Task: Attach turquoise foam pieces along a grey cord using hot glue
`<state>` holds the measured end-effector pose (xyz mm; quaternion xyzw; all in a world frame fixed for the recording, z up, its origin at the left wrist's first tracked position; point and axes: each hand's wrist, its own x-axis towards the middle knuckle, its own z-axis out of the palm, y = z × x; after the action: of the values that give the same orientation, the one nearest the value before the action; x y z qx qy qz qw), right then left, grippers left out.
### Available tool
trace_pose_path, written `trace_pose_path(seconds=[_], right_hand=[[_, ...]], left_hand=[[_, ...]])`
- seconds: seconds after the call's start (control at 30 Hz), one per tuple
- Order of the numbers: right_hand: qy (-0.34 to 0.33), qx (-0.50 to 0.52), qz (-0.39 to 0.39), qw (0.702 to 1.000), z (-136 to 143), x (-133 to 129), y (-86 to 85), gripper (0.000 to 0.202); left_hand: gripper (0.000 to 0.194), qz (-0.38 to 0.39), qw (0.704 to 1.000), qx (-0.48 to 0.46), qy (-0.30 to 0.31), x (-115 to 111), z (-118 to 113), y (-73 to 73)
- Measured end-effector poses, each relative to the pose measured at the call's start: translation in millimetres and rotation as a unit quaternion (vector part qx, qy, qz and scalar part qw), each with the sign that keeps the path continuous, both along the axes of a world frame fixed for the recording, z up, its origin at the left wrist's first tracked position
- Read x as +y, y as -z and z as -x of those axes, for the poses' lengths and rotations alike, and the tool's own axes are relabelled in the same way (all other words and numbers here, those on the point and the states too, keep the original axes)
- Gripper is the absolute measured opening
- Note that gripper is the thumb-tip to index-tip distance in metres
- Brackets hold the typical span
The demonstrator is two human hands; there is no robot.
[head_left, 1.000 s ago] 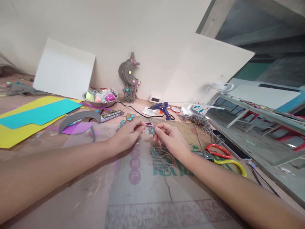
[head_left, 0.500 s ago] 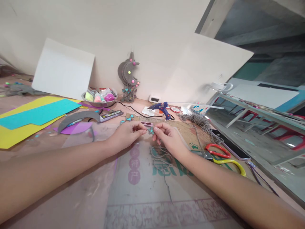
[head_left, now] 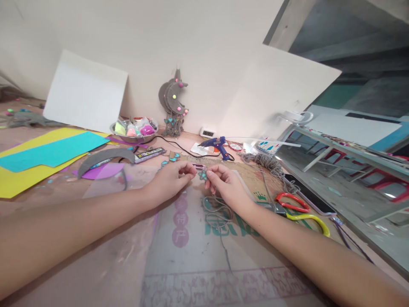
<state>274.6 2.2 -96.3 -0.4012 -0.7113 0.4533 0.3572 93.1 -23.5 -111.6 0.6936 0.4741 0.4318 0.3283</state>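
Just right of centre, my right hand (head_left: 225,183) pinches a small grey piece with turquoise spots (head_left: 202,175). My left hand (head_left: 174,179) is closed with thumb and fingertips together, a short gap left of that piece; whatever it grips is too small to make out. Thin grey cord (head_left: 219,213) lies in loose loops below my right hand on a printed plastic sheet (head_left: 198,256). Other grey and turquoise pieces (head_left: 174,157) rest behind my left hand, beside a small dark pink-edged object (head_left: 199,166).
A blue glue gun (head_left: 219,146) stands behind the hands. Scissors (head_left: 297,209), a phone (head_left: 308,194) and a grey cord bundle (head_left: 270,165) lie right. Yellow and turquoise sheets (head_left: 60,153), a grey crescent (head_left: 107,158) and a bowl (head_left: 134,137) are left. A moon ornament (head_left: 173,100) leans at the wall.
My left fingertips have drawn in slightly, and the small piece shows a little more clearly at my right fingertips. The view has shifted very slightly.
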Motion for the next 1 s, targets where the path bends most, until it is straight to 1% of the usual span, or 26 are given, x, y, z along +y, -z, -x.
trace_pose_path(seconds=[0.07, 0.17, 0.23, 0.33, 0.4, 0.47, 0.67, 0.83, 1.0], right_hand=[[0.000, 0.001, 0.000, 1.000, 0.1, 0.0, 0.4, 0.022], [-0.001, 0.004, 0.005, 1.000, 0.9, 0.0, 1.0, 0.022], [0.000, 0.003, 0.006, 1.000, 1.6, 0.0, 1.3, 0.022], [-0.004, 0.005, 0.008, 1.000, 1.9, 0.4, 2.3, 0.022], [-0.008, 0.007, 0.007, 1.000, 1.7, 1.0, 3.3, 0.023], [-0.013, 0.008, 0.006, 1.000, 1.4, 1.6, 4.2, 0.023], [-0.030, 0.002, -0.009, 1.000, -0.2, 2.6, 5.1, 0.026], [-0.030, -0.003, -0.002, 1.000, -0.2, 4.3, 7.4, 0.024], [-0.021, -0.010, 0.001, 1.000, 1.1, 2.6, 7.5, 0.023]], left_hand=[[0.014, -0.013, 1.000, -0.001, -0.003, 0.8, 0.4, 1.4], [0.019, -0.011, 1.000, -0.001, 0.011, 1.1, 1.0, 1.6], [0.022, -0.002, 1.000, 0.005, 0.017, 0.8, 0.9, 0.6], [0.025, 0.002, 1.000, 0.023, 0.008, -0.4, 0.4, -2.0], [0.026, -0.001, 0.999, 0.029, 0.018, -1.9, -0.2, -4.0], [0.024, -0.004, 0.999, 0.032, 0.027, -4.0, -1.0, -5.9], [0.015, 0.024, 0.999, 0.027, 0.012, -7.6, -3.6, -9.6], [0.014, 0.020, 0.999, 0.031, 0.006, -6.2, -3.8, -8.9], [0.015, 0.017, 0.999, 0.039, 0.021, -5.7, -2.3, -6.3]])
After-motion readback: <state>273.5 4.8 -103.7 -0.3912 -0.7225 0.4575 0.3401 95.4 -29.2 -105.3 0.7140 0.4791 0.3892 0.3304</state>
